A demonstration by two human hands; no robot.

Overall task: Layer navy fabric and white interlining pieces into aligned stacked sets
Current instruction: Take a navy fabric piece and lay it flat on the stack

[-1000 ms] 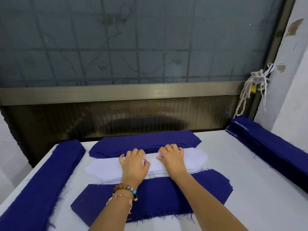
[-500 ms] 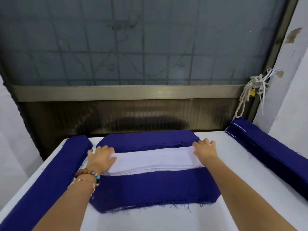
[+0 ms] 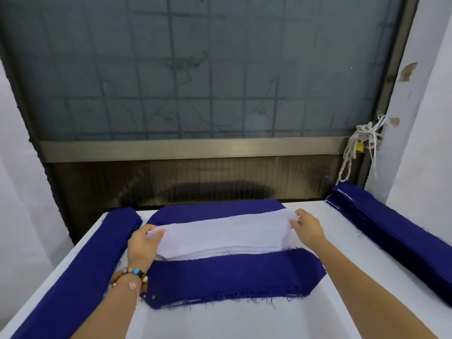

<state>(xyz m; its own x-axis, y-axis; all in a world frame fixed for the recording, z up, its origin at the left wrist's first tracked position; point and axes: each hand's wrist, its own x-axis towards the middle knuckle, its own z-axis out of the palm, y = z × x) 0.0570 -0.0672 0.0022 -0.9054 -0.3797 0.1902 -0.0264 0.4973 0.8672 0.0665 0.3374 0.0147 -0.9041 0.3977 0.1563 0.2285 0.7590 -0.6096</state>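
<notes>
A stack of white interlining lies across the middle of the white table. Its top sheet is raised at both ends. My left hand pinches the sheet's left end and my right hand pinches its right end. A navy fabric stack with frayed edges lies in front of the interlining. Behind it, partly covered by the lifted sheet, lies another navy stack.
A long navy pile runs along the table's left edge and another long navy pile along the right edge. A window frame and dark panel stand behind the table. A knotted rope hangs at the right.
My hands slid from the middle of the interlining out to its two ends, then pinched the top sheet and raised it off the stack.
</notes>
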